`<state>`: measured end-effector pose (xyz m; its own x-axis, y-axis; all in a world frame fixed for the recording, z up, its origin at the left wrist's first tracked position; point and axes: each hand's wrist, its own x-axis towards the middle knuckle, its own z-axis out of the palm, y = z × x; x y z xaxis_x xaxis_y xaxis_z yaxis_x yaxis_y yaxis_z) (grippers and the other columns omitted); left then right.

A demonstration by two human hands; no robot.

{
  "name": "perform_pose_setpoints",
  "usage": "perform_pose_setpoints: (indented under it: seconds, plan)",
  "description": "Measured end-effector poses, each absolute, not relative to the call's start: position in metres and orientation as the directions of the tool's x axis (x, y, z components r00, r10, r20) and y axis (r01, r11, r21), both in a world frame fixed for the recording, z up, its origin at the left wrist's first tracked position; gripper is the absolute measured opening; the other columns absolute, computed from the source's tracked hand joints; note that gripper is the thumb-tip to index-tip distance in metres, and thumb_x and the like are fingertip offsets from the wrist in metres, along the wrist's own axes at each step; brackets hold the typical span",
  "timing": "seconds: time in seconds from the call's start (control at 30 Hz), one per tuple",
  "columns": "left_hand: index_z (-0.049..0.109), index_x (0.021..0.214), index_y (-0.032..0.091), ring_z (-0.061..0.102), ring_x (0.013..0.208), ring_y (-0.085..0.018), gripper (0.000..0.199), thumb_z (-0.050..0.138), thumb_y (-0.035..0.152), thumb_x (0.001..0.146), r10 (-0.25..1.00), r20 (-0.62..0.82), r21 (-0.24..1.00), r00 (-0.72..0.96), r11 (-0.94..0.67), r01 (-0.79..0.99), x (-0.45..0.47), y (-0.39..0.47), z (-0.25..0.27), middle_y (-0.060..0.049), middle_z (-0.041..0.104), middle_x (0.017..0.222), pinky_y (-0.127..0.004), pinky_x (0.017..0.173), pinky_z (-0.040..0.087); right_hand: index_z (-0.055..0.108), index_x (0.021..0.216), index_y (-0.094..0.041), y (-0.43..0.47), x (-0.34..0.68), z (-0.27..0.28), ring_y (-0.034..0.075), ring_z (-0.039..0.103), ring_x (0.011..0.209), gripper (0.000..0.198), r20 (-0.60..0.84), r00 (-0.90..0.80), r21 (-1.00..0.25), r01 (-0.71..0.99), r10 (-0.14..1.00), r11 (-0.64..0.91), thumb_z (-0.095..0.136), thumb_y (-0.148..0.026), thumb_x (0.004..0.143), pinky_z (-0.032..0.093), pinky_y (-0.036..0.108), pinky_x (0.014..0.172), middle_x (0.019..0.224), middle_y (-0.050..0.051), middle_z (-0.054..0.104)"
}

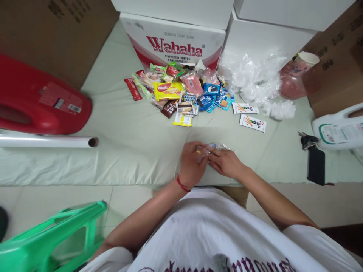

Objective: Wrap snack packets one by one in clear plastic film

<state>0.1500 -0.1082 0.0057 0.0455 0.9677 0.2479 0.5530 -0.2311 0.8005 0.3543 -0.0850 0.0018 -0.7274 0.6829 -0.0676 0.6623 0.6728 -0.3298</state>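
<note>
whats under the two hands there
A clear plastic wrapper, with bits of blue and yellow showing, is partly under the left hand and right hand. They cover the rest, so I can't tell what it holds.

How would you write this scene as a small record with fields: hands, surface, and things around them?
Left hand: fingers at a clear, crinkled plastic packet; red cord bracelet on the wrist
Right hand: fingers at the same packet; exact grip partly hidden
Surface: pale green cloth
Beyond the hands: pile of colourful wrapped snacks, before a white-and-red cardboard box
Right of the pile: two white rectangular packets, with crumpled clear plastic film behind
Far left: red plastic jug with a handle
Far right: white plastic jug with a green-edged label
</note>
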Motion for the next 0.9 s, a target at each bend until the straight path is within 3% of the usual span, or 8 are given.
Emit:
perform_pose_setpoints:
  seconds: [0.1, 0.23, 0.33, 0.43, 0.53, 0.67, 0.77, 0.9]
  plan:
    - [0.074, 0.124, 0.019, 0.067, 0.127, -0.025, 0.034, 0.048, 0.030, 0.107, 0.910, 0.317, 0.631, 0.268, -0.413, 0.657, 0.164, -0.106, -0.006, -0.012, 0.076, 0.132, -0.042, 0.109, 0.050, 0.069, 0.134, -0.018, -0.084, 0.359, -0.002, 0.027, 0.072, 0.112, 0.035, -0.007, -0.712, -0.519, 0.603, 0.702, 0.605, 0.051, -0.029, 0.106, 0.060, 0.041, 0.087, 0.142, 0.019, 0.068]
    - [0.059, 0.151, 0.017, 0.061, 0.141, -0.029, 0.048, 0.047, 0.036, 0.109, 0.869, 0.287, 0.452, 0.402, -0.493, 0.743, 0.160, -0.110, -0.023, -0.016, 0.064, 0.154, -0.045, 0.113, 0.044, 0.066, 0.136, -0.025, -0.084, 0.380, 0.002, 0.028, 0.064, 0.133, 0.037, 0.092, -0.528, -0.797, 0.469, 0.844, 0.380, 0.055, -0.039, 0.104, 0.060, 0.042, 0.095, 0.154, 0.015, 0.061]
    - [0.054, 0.157, 0.022, 0.055, 0.149, -0.028, 0.050, 0.046, 0.027, 0.108, 0.849, 0.277, 0.387, 0.451, -0.528, 0.756, 0.154, -0.115, -0.033, -0.014, 0.059, 0.159, -0.046, 0.120, 0.038, 0.070, 0.125, -0.025, -0.082, 0.400, 0.003, 0.024, 0.073, 0.106, 0.036, 0.008, -0.142, -0.854, 0.514, 0.990, 0.080, 0.052, -0.049, 0.105, 0.060, 0.040, 0.086, 0.136, 0.012, 0.072]
    - [0.052, 0.159, 0.027, 0.054, 0.149, -0.026, 0.054, 0.046, 0.019, 0.106, 0.834, 0.296, 0.353, 0.466, -0.549, 0.757, 0.152, -0.119, -0.038, -0.012, 0.058, 0.160, -0.046, 0.122, 0.036, 0.070, 0.121, -0.023, -0.077, 0.411, -0.002, 0.023, 0.070, 0.090, 0.046, -0.072, 0.083, -0.789, 0.605, 0.994, -0.108, 0.048, -0.060, 0.104, 0.057, 0.040, 0.084, 0.111, 0.009, 0.079]
    - [0.055, 0.156, 0.029, 0.056, 0.148, -0.024, 0.054, 0.046, 0.015, 0.106, 0.818, 0.335, 0.318, 0.468, -0.566, 0.761, 0.151, -0.120, -0.039, -0.009, 0.059, 0.160, -0.045, 0.121, 0.036, 0.073, 0.115, -0.022, -0.074, 0.407, -0.007, 0.026, 0.069, 0.092, 0.046, -0.096, -0.017, -0.683, 0.729, 0.995, -0.053, 0.051, -0.061, 0.102, 0.054, 0.041, 0.088, 0.099, 0.009, 0.078]
    - [0.055, 0.156, 0.030, 0.055, 0.149, -0.025, 0.056, 0.046, 0.012, 0.104, 0.810, 0.335, 0.311, 0.481, -0.577, 0.755, 0.147, -0.123, -0.039, -0.009, 0.059, 0.160, -0.047, 0.122, 0.036, 0.070, 0.087, -0.022, -0.074, 0.400, -0.006, 0.023, 0.060, 0.080, 0.025, -0.148, -0.224, -0.556, 0.824, 0.963, 0.106, 0.063, -0.044, 0.094, 0.049, 0.039, 0.085, 0.078, 0.005, 0.067]
    - [0.054, 0.158, 0.031, 0.055, 0.149, -0.025, 0.060, 0.047, 0.011, 0.102, 0.819, 0.315, 0.339, 0.480, -0.569, 0.749, 0.144, -0.124, -0.040, -0.010, 0.058, 0.160, -0.047, 0.123, 0.037, 0.065, 0.079, -0.022, -0.073, 0.409, -0.003, 0.021, 0.060, 0.079, 0.016, -0.162, -0.297, -0.631, 0.764, 0.941, 0.133, 0.059, -0.031, 0.091, 0.049, 0.036, 0.081, 0.080, 0.004, 0.065]
    - [0.054, 0.158, 0.031, 0.055, 0.149, -0.025, 0.060, 0.047, 0.010, 0.102, 0.822, 0.314, 0.339, 0.475, -0.564, 0.753, 0.143, -0.124, -0.039, -0.010, 0.058, 0.160, -0.047, 0.122, 0.038, 0.068, 0.096, -0.023, -0.077, 0.421, 0.003, 0.023, 0.064, 0.088, 0.013, -0.097, -0.177, -0.715, 0.697, 0.979, 0.056, 0.058, -0.028, 0.090, 0.053, 0.036, 0.077, 0.098, 0.007, 0.069]
